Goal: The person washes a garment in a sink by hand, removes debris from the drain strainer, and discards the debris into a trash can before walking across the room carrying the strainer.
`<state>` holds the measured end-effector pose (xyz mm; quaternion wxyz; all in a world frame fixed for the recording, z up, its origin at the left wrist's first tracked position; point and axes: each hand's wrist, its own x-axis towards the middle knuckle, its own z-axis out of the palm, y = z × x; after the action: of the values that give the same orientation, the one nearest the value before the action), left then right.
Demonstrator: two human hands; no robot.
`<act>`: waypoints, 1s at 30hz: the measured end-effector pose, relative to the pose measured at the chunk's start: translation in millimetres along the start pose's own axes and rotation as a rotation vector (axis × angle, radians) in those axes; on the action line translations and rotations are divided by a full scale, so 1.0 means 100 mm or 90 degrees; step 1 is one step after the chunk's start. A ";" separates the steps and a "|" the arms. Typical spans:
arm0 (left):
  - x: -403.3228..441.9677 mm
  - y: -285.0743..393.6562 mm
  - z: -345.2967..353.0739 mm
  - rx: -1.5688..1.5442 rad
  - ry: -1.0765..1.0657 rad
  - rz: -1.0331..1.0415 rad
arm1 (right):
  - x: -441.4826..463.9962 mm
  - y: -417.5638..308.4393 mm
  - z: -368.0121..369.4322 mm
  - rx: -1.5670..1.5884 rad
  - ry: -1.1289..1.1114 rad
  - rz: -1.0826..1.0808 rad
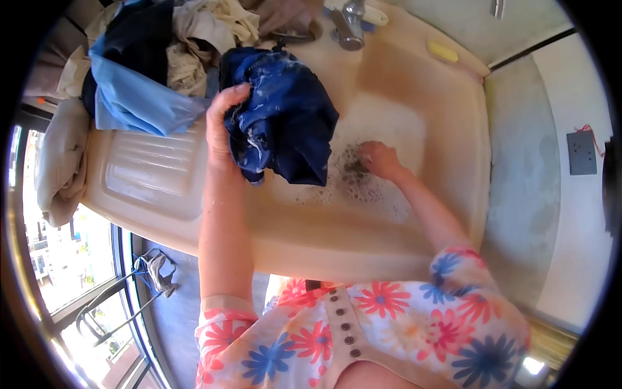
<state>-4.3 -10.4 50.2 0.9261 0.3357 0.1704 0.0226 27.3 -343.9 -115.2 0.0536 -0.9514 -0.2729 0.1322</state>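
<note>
The left hand (223, 123) grips a crumpled, wet, dark blue cloth (291, 123) streaked with white suds, holding it up over a cream, smooth-walled sink basin (453, 136). Lower and to its right, the right hand (382, 160) reaches into the basin, fingertips at a dark, foamy patch (355, 170); whether they pinch anything, I cannot tell. Left of the left hand lies a ridged cream washboard (149, 165), partly covered from beyond by a pale blue cloth (139, 97) and a heap of black and beige clothes (214, 26). Beyond both hands stand a silver metal faucet (352, 29) and, farther right, a yellow oblong bar (442, 52).
</note>
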 end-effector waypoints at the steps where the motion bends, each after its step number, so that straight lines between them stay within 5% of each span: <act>1: 0.00 -0.01 0.00 -0.034 -0.009 -0.001 | 0.11 -0.01 -0.12 0.109 0.081 0.039; 3: -0.02 -0.02 0.00 -0.093 -0.032 -0.020 | 0.37 -0.17 -0.64 0.339 0.242 0.130; 5: -0.01 -0.01 0.04 -0.100 -0.046 -0.049 | 0.60 -0.43 -1.30 0.348 0.395 0.107; 9: -0.08 0.01 0.11 -0.092 -0.079 -0.065 | 1.07 -0.80 -2.05 0.309 0.671 -0.090; 16: -0.05 0.03 0.06 -0.067 -0.122 -0.060 | 1.58 -1.01 -2.15 0.365 0.443 -0.078; 23: 0.00 -0.01 -0.01 0.017 -0.269 -0.019 | 1.60 -0.96 -2.05 0.468 0.496 -0.106; 26: -0.03 0.01 0.05 0.040 -0.304 -0.008 | 1.46 -0.98 -2.09 0.465 0.630 -0.106; 30: -0.13 0.07 0.15 0.065 -0.301 -0.019 | 0.47 -1.20 -2.36 0.682 0.268 -0.098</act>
<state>-10.8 -16.6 69.0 0.9224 0.3753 -0.0453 -0.0792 71.4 -224.1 122.0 0.5903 -0.7747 -0.2199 0.0557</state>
